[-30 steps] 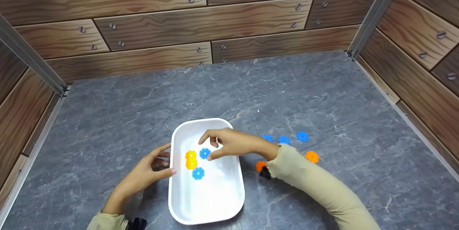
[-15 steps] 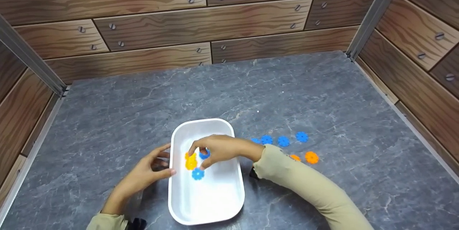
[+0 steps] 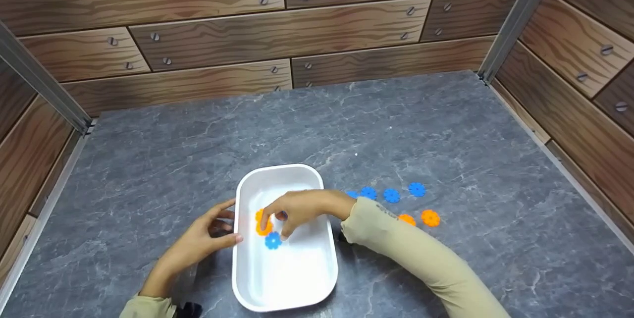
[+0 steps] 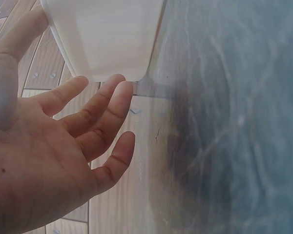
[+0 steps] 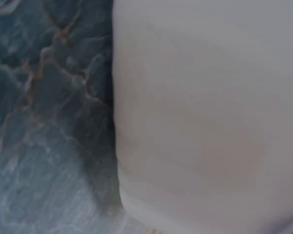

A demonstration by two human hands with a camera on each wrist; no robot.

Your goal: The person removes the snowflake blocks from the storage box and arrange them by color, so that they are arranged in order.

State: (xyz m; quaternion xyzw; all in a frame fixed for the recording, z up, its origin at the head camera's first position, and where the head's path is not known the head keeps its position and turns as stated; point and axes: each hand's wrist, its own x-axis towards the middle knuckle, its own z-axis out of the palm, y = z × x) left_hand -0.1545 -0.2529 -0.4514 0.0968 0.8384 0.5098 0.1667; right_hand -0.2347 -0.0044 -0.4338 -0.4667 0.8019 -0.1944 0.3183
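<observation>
A white tray (image 3: 285, 278) lies on the grey marbled tabletop. My left hand (image 3: 200, 234) rests at its left side, thumb and index fingertip at the rim, the other fingers loosely bent; the left wrist view shows nothing in the palm. My right hand (image 3: 299, 209) reaches into the tray with index finger and thumb apart. The index fingertip is over two overlapping orange flower-shaped discs (image 3: 261, 215). Just below the fingers lies a blue flower-shaped disc (image 3: 273, 241); a second blue one is mostly hidden under the right hand. No held piece is visible.
Right of the tray, several blue discs (image 3: 392, 195) lie in a row. Nearer are an orange disc (image 3: 430, 218) and another orange disc (image 3: 407, 219), partly behind the right sleeve (image 3: 396, 243). Wood-patterned walls (image 3: 277, 35) enclose the tabletop (image 3: 223, 134).
My right hand has moved left and down inside the tray, its index finger now over the orange discs. The left hand and the tray have stayed in place.
</observation>
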